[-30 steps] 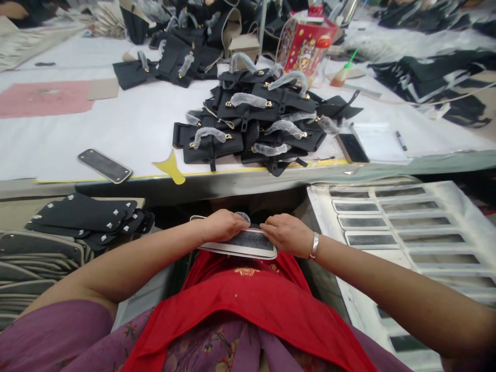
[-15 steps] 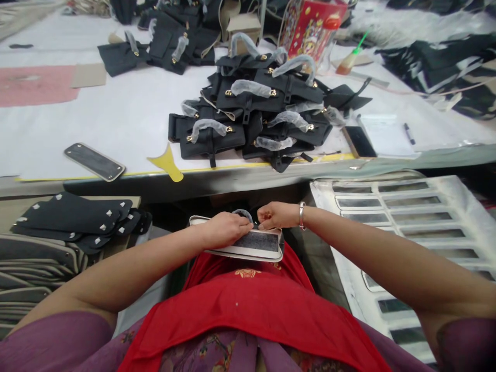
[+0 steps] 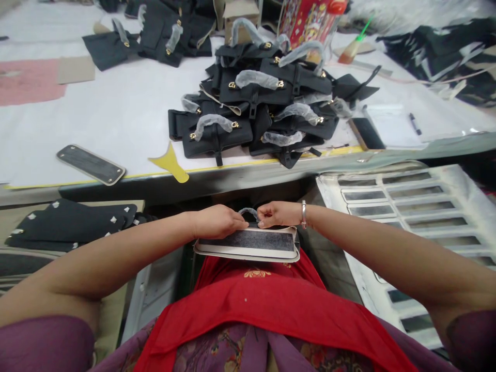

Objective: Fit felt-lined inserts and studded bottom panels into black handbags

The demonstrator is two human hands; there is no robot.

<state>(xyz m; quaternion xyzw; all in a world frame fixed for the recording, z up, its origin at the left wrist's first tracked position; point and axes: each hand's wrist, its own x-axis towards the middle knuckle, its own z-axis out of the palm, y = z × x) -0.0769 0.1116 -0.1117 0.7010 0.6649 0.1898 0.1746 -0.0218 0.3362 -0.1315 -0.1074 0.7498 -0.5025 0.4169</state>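
Two hands are meeting over a flat panel (image 3: 248, 243), black in the middle with a pale border, which is lying across the person's lap on a red cloth (image 3: 263, 305), just below the table's near edge. At the panel's far edge a small wrapped loop (image 3: 250, 212) is standing up, and both hands are pinching it. The left hand (image 3: 217, 222) is curling its fingers closed on the loop's left end while resting on the panel; the right hand (image 3: 277, 214) is nipping the right end between thumb and fingertips, the other fingers tucked in. A metal bangle (image 3: 304, 214) is sitting on the right wrist.

To the person's right a pale tray (image 3: 457, 191) is holding rows of similar dark panels, and to the left a stack of black studded pieces (image 3: 73, 225) is lying. On the white table (image 3: 127, 119) beyond, another panel (image 3: 91, 164) and a yellow cut-out (image 3: 170, 164) are lying near the edge, a pile of black bags (image 3: 263, 103) with wrapped handles is rising in the middle, and a phone (image 3: 368, 133) is lying just beside it
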